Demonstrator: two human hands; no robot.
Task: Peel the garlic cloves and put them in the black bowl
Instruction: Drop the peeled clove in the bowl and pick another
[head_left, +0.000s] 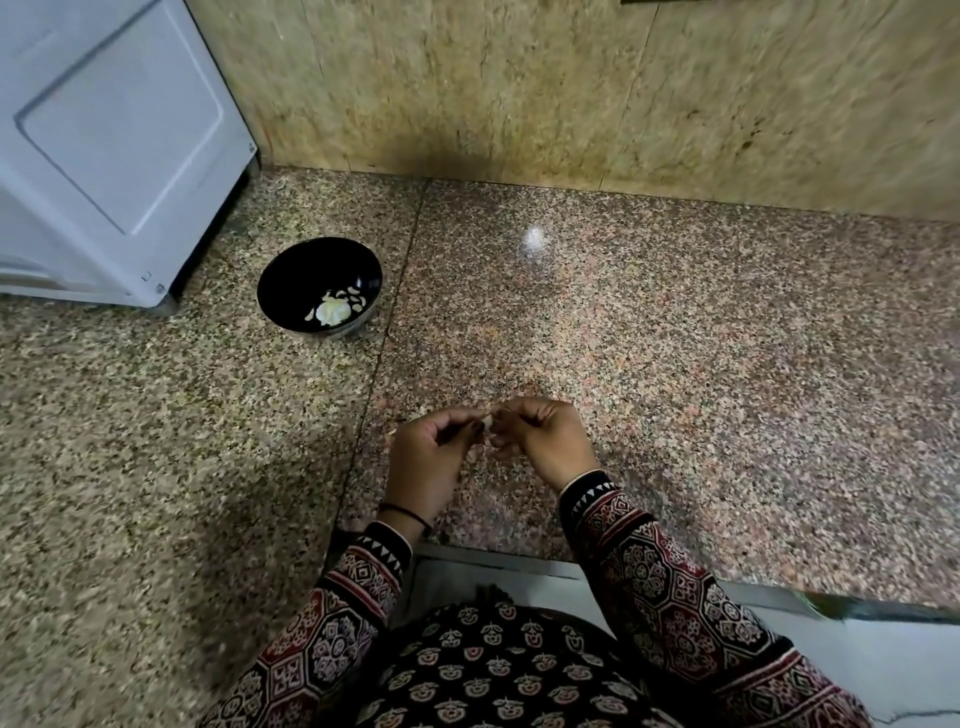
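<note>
A black bowl stands on the speckled granite counter at the left, with several pale garlic cloves and a larger white piece inside. Near the counter's front edge my left hand and my right hand meet, fingers curled. Between their fingertips they pinch a small pale garlic clove, mostly hidden by the fingers. The hands are well to the right of and nearer to me than the bowl.
A white appliance stands at the back left, close to the bowl. A stone-tiled wall runs along the back. The counter's front edge lies just below my wrists. A seam crosses the counter.
</note>
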